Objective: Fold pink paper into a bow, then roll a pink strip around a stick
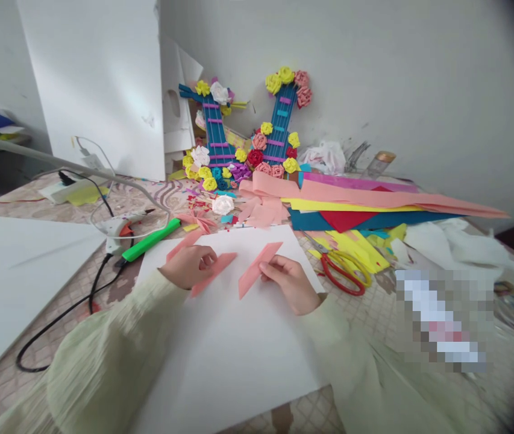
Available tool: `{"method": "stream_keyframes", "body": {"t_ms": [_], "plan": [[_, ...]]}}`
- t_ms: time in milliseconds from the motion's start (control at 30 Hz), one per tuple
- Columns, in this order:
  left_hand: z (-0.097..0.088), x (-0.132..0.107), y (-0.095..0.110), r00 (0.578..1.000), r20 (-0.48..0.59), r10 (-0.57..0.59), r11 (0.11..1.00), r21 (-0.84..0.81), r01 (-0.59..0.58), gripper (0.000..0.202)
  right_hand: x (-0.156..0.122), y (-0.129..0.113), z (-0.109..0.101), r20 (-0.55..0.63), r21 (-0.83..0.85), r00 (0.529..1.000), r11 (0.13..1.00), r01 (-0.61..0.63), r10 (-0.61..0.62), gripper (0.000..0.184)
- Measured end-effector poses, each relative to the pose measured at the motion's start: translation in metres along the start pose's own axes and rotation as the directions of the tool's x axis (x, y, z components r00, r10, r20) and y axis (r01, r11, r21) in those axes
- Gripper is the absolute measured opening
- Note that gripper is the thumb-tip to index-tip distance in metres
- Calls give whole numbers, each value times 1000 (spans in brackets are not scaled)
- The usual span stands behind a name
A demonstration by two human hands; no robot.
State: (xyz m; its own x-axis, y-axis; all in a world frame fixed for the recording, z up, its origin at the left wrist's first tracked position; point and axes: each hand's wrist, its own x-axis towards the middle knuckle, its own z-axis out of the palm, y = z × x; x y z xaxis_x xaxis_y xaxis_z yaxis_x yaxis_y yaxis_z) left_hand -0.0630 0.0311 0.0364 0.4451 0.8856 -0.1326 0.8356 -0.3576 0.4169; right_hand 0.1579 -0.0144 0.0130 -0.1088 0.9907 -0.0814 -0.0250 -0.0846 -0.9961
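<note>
My right hand point(290, 282) pinches a slanted salmon-pink paper strip point(257, 272) between thumb and fingers, over a white sheet point(243, 355). To its left, my left hand point(188, 265) is closed, with curled fingers at a second pink strip point(216, 272) that slants the same way. The thumb side and undersides of those fingers are partly hidden. Another pink piece point(183, 242) lies just beyond my left hand, on the sheet's far left part. The two strips are apart from each other.
Red-and-yellow-handled scissors point(342, 274) lie on the right. A glue gun point(121, 229) with a black cord and a bright green stick point(152, 240) are on the left. Behind stand two flower-trimmed blue guitar shapes point(279, 135), near a pile of coloured paper point(374, 202).
</note>
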Motion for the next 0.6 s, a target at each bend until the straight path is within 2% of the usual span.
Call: {"method": "stream_keyframes", "body": {"t_ms": [100, 233, 333, 500, 600], "plan": [[4, -2, 4, 999, 31, 20, 996, -84, -17, 30, 0, 0, 0, 14, -8, 1000, 1000, 3, -3, 21], [7, -5, 6, 1000, 20, -5, 1000, 14, 4, 24, 0, -1, 1, 26, -19, 1000, 1000, -2, 2, 20], [11, -6, 7, 1000, 18, 22, 999, 34, -23, 21, -1, -1, 1, 30, -18, 1000, 1000, 2, -1, 20], [14, -6, 7, 996, -11, 87, 995, -47, -87, 19, -1, -1, 2, 28, -21, 1000, 1000, 12, -11, 20], [14, -6, 8, 996, 22, 82, 993, -86, -80, 18, -1, -1, 1, 25, -14, 1000, 1000, 12, -12, 20]]}}
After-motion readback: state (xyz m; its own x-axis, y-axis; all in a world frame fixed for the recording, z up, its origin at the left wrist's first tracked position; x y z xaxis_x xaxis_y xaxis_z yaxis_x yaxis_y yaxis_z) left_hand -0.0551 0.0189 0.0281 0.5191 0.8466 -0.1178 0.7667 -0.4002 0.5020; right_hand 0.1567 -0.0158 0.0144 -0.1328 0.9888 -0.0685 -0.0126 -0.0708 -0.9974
